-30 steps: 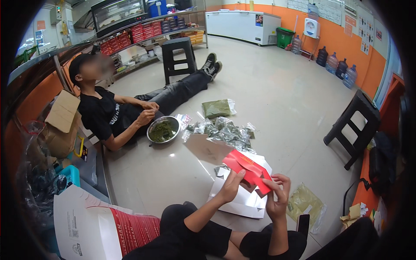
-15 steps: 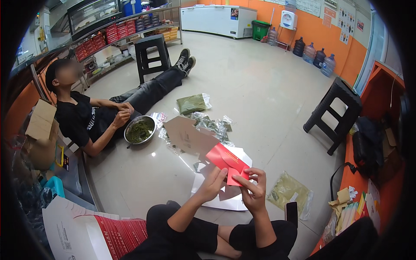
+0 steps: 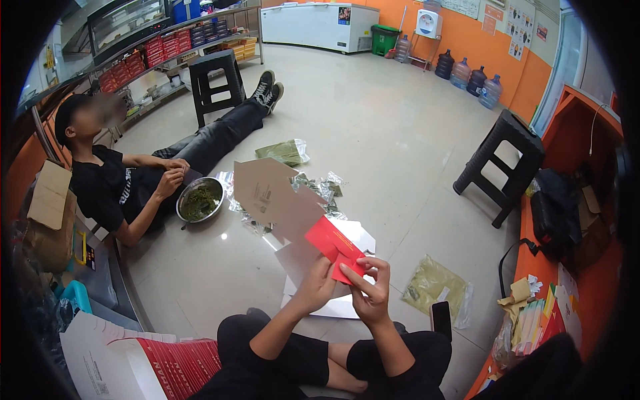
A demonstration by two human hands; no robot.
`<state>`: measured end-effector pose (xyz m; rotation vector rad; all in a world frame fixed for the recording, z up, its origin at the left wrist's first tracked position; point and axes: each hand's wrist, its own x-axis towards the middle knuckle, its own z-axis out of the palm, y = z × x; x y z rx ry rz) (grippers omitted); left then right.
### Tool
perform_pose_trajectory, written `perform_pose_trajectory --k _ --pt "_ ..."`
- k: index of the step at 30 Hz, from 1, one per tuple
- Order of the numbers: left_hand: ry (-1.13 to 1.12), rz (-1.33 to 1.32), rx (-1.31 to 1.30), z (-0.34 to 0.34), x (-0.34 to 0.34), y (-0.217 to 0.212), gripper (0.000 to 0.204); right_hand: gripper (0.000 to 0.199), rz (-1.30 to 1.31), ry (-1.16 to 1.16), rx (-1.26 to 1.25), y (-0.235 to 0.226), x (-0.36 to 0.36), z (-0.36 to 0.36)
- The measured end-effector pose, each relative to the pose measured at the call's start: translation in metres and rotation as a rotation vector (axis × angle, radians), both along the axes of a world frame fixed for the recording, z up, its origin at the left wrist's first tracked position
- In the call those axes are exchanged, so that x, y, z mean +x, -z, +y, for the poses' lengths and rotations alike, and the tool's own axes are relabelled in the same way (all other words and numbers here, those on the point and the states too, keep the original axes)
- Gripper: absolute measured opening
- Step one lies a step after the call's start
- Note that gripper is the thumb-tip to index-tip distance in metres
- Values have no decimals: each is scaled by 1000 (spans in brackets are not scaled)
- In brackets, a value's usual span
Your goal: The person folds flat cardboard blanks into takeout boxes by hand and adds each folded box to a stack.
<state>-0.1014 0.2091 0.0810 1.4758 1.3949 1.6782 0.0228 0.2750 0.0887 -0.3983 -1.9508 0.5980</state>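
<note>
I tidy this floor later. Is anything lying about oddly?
Yes: clear packets lie scattered on the floor beside the metal bowl, and one green-filled bag lies apart, near the right hand holding the red carton.

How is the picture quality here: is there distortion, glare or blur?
Head view: fisheye bends straight edges and leaves dark corners; pale sheen on the floor; both hands, left hand and right hand, on the red carton, look sharp.

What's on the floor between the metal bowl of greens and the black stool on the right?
In the head view, between the metal bowl and the black stool lie clear packets of greens, partly hidden behind the raised flat carton.
</note>
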Motion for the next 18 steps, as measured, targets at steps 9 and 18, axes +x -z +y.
perform_pose_trajectory --k 9,18 --pt "32 -19 -1 1 -1 5 29 44 8 41 -42 1 0 -5" --pt "-14 88 33 -1 3 -2 28 45 30 66 -12 3 -1 -6"
